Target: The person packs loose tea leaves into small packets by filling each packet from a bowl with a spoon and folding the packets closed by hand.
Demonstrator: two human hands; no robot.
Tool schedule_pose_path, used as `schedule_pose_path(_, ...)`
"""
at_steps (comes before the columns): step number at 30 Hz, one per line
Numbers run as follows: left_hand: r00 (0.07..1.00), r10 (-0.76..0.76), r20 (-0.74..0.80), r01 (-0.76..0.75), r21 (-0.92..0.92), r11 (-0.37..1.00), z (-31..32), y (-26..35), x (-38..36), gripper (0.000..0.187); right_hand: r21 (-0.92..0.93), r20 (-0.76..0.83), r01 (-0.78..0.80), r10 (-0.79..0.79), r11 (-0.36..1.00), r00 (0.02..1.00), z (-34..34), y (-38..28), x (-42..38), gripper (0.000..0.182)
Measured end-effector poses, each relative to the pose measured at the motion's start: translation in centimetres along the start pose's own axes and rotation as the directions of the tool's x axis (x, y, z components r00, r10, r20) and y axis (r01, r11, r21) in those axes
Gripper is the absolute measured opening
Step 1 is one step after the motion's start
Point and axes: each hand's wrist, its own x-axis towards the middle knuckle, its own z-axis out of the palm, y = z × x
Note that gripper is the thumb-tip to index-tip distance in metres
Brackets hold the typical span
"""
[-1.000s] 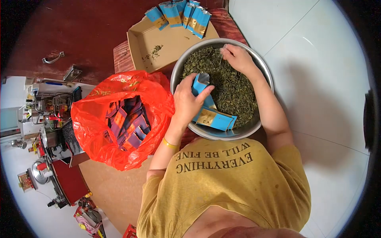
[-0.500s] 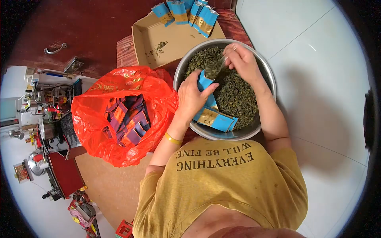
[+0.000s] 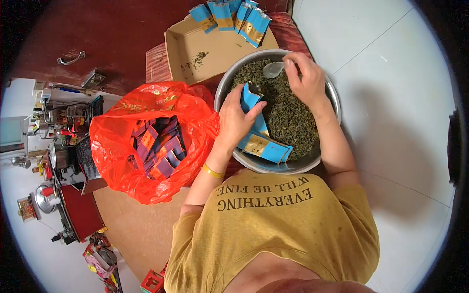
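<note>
A large metal bowl (image 3: pixel 328 87) holds a heap of dried green tea leaves (image 3: pixel 288 112). My left hand (image 3: pixel 235 119) grips an open blue pouch (image 3: pixel 250 95) upright over the bowl's near-left side. My right hand (image 3: pixel 305 78) holds a clear plastic scoop (image 3: pixel 272 69) above the leaves, just beyond the pouch's mouth; the scoop looks empty. A few more blue and gold pouches (image 3: pixel 266 146) lie inside the bowl by its near rim, below my left hand.
A red plastic bag (image 3: pixel 117 146) full of purple and orange pouches sits left of the bowl. Behind the bowl is a shallow cardboard box (image 3: pixel 210 51) with filled blue pouches (image 3: pixel 234 14) leaning at its far edge. White floor tiles (image 3: pixel 391 97) lie to the right.
My right hand brought a scoopful of leaves to the pouch's mouth, then drew the scoop back up and away. My left hand kept the pouch in place.
</note>
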Motion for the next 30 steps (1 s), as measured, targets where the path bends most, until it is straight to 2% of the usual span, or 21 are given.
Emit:
schedule_pose_path(2, 0.997, 0.061, -0.056, -0.059, 0.024, 0.998, 0.3, -0.7, 0.0, 0.069, -0.245, 0.193, -0.134, 0.184, 0.96, 0.964, -0.1, 1.2, -0.4, 0.011)
schedule_pose_path(4, 0.995, 0.077, -0.064, -0.075, 0.032, 0.997, 0.4, -0.9, -0.1, 0.068, -0.317, 0.243, -0.147, 0.23, 0.937, 0.942, 0.9, 2.0, -1.6, 0.015)
schedule_pose_path(6, 0.993, 0.096, -0.07, -0.094, 0.039, 0.995, 0.3, -0.6, 0.0, 0.068, -0.334, 0.46, -0.253, 0.392, 0.908, 0.797, 2.2, 1.5, -2.6, 0.016)
schedule_pose_path(8, 0.999, -0.045, 0.005, 0.045, -0.039, 0.998, 0.0, 0.0, 0.1, 0.069, -0.315, 0.455, -0.289, 0.411, 0.904, 0.79, 2.8, 1.8, -3.1, 0.018)
schedule_pose_path(11, 0.999, -0.039, 0.029, 0.04, -0.026, 0.999, -0.1, 0.0, 0.1, 0.07, -0.146, 0.5, -0.568, 0.556, 0.81, 0.664, 2.5, 2.6, -2.5, 0.016)
schedule_pose_path(12, 0.999, -0.039, 0.027, 0.04, -0.025, 0.999, 0.0, -0.2, 0.0, 0.07, -0.144, 0.5, -0.567, 0.554, 0.811, 0.666, 2.6, 3.1, -2.6, 0.016)
schedule_pose_path(14, 0.998, 0.061, -0.022, -0.06, 0.031, 0.998, 0.3, -0.8, 0.0, 0.069, 0.073, 0.444, -0.691, 0.597, 0.719, 0.669, 2.6, 4.1, -2.7, 0.019)
schedule_pose_path(16, 0.999, 0.044, -0.017, -0.044, 0.033, 0.998, 0.3, -0.8, 0.0, 0.07, 0.108, 0.448, -0.718, 0.611, 0.687, 0.652, 1.4, 3.0, -1.4, 0.02)
schedule_pose_path(19, 1.0, -0.013, 0.017, 0.012, 0.012, 1.0, -0.1, -0.1, 0.0, 0.072, 0.375, 0.332, -0.662, 0.573, 0.649, 0.749, 0.5, 1.9, -0.6, 0.02)
schedule_pose_path(22, 0.998, -0.052, 0.047, 0.053, -0.015, 0.998, -0.2, 0.1, 0.1, 0.074, 0.439, 0.321, -0.616, 0.526, 0.654, 0.787, 1.1, 0.6, -1.0, 0.018)
schedule_pose_path(23, 0.997, -0.05, 0.052, 0.051, -0.022, 0.998, -0.2, 0.1, 0.1, 0.074, 0.414, 0.349, -0.59, 0.477, 0.694, 0.806, 1.4, 0.2, -1.5, 0.017)
schedule_pose_path(24, 0.997, -0.051, 0.052, 0.052, -0.022, 0.998, -0.2, 0.0, 0.1, 0.074, 0.277, 0.349, -0.47, 0.368, 0.838, 0.862, 1.5, -0.3, -1.7, 0.014)
schedule_pose_path(25, 0.998, -0.033, 0.047, 0.034, -0.016, 0.999, -0.1, 0.0, 0.1, 0.074, 0.237, 0.295, -0.258, 0.184, 0.937, 0.938, 1.7, -0.9, -1.7, 0.011)
schedule_pose_path(26, 0.999, -0.017, 0.041, 0.017, -0.01, 1.0, -0.1, -0.1, 0.2, 0.074, 0.183, 0.25, -0.031, -0.016, 0.983, 0.968, 1.8, -1.4, -1.5, 0.008)
schedule_pose_path(27, 0.999, -0.019, 0.039, 0.02, -0.009, 1.0, -0.1, -0.1, 0.1, 0.074, 0.165, 0.274, 0.071, -0.115, 0.984, 0.955, 1.4, -1.8, -1.2, 0.007)
schedule_pose_path(28, 0.999, -0.029, 0.04, 0.03, -0.014, 0.999, -0.1, -0.2, 0.1, 0.074, 0.167, 0.276, 0.071, -0.116, 0.983, 0.954, 1.3, -1.8, -1.0, 0.007)
schedule_pose_path(30, 0.998, -0.042, 0.038, 0.042, -0.023, 0.999, -0.1, -0.3, 0.1, 0.074, 0.122, 0.102, 0.141, -0.153, 0.983, 0.983, 0.7, -1.6, -0.8, 0.005)
